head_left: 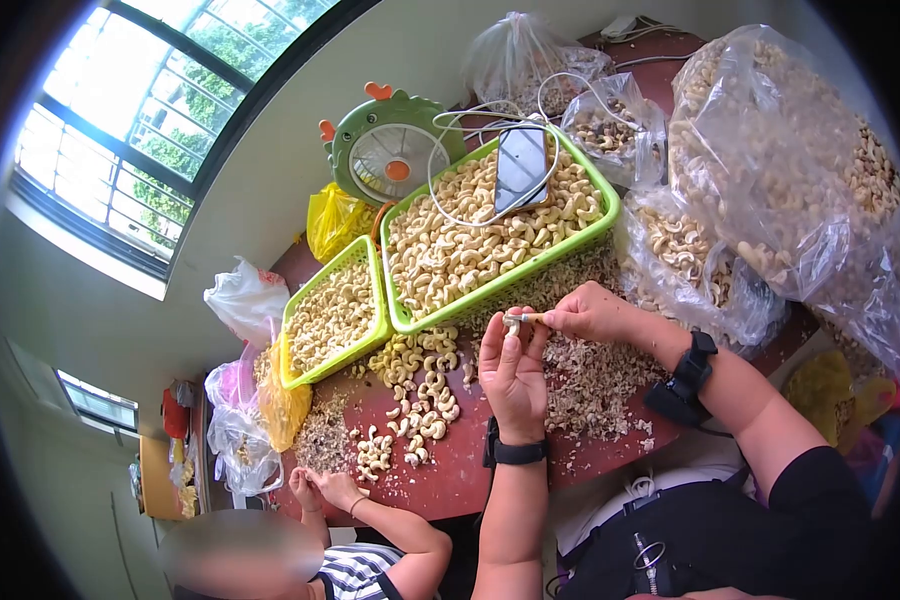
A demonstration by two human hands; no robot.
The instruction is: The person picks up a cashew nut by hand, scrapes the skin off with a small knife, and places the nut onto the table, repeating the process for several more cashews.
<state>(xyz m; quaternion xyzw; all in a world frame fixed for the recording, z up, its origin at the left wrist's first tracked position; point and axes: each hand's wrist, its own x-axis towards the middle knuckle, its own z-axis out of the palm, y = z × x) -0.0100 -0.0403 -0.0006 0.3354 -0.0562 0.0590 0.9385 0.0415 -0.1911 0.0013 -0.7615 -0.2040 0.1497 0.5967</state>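
While our left hand (pixel 515 385) pinches a cashew (pixel 512 327) upright between thumb and fingertips, our right hand (pixel 592 314) grips a small tool (pixel 528 317), its tip at the nut; the hands sit close together, above the bench (pixel 435 492). We judge the nut light and stiff, a bit slick, likely to chip or snap at its curve, so best held lightly by its sides, clear of the tip. We can't make out the tip's shape.

Under and beside our hands we see crumbly shavings (pixel 595 395); to their left, loose nuts (pixel 433 405). Beyond, we have a larger green basket (pixel 582 232) of nuts, with a phone (pixel 520 165) and white cable (pixel 432 180) lying over them, blocking part, and a smaller basket (pixel 342 362) beside it. A bulky clear bag (pixel 770 160) crowds our right; a green fan (pixel 355 130) stands behind. Near the bench edge, a co-worker's hands (pixel 327 488) hold something too small to tell.
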